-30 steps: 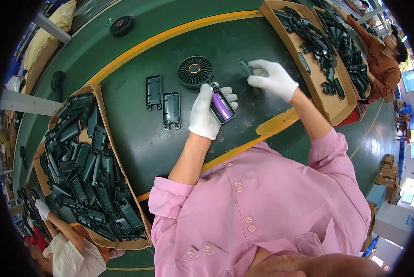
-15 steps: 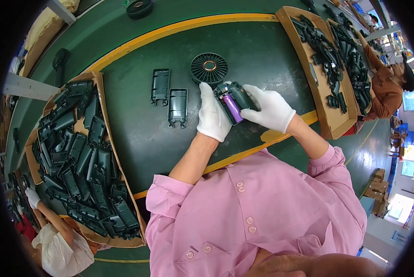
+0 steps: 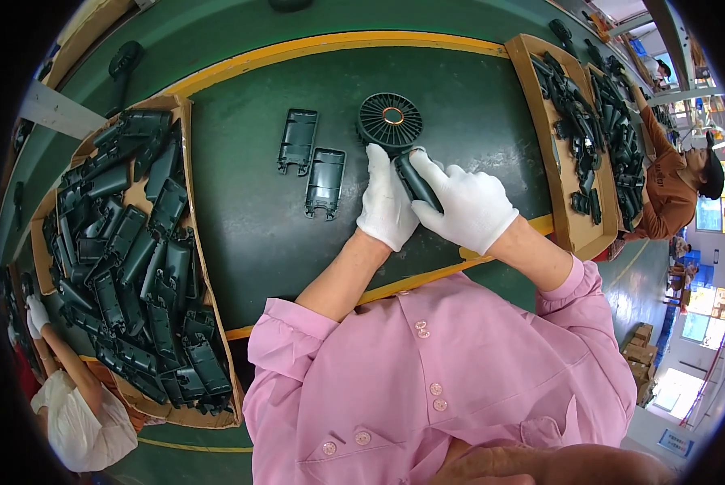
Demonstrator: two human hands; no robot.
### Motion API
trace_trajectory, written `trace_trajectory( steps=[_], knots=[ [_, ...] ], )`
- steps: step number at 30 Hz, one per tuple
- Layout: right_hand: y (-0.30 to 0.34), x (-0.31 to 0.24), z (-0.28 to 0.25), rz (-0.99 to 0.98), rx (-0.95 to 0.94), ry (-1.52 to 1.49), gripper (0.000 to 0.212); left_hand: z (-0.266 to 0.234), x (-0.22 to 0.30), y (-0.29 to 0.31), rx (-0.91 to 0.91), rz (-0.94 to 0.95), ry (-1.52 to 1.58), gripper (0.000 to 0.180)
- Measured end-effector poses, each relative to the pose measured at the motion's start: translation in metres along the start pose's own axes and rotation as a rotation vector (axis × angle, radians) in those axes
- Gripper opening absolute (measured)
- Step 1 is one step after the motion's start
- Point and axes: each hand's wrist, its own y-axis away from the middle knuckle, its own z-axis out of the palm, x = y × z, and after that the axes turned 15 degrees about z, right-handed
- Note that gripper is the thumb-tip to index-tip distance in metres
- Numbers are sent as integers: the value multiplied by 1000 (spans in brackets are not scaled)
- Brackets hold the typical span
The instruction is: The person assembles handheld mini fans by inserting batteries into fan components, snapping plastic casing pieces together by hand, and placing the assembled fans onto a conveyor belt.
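Observation:
A dark green handheld fan (image 3: 389,121) lies in front of me, its round grille pointing away and its handle between my hands. My left hand (image 3: 385,208), in a white glove, wraps the handle from the left with the thumb up by the grille. From the right my gloved right hand (image 3: 469,208) grips the handle cover (image 3: 417,184), which lies over the handle. No battery shows now, and the cover's seam is hidden by my fingers. Left of the fan, two loose handle shells (image 3: 298,139) lie hollow side up on the green table (image 3: 273,242).
A cardboard box (image 3: 191,186) heaped with dark handle shells stands at the left. Cardboard trays (image 3: 540,145) of dark parts stand at the right, with a person in brown (image 3: 670,182) beyond. Another person's gloved hands (image 3: 35,315) show at far left. A yellow edge strip (image 3: 346,40) borders the table.
The handle cover has been brought down over the handle, hiding the purple battery that was showing. My right hand has closed in toward the left, over the cover. The view has shifted slightly.

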Motion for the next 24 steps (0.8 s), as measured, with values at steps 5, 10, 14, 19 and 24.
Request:
trace_trajectory(
  steps=[5,10,14,19,24],
  knots=[
    [-1,4,5,-50,-6,10,63,-1,1,2,-18,-70,61,80],
    [1,16,23,-141,70,86,73,8,2,7,-27,-49,53,50],
    [2,21,35,-165,69,64,79,0,-8,9,-28,63,-319,38],
    [6,31,42,-228,121,-141,83,4,-7,9,60,150,-247,34],
    [11,35,38,-130,-42,-453,90,-8,2,6,-90,98,-90,32]
  ],
)
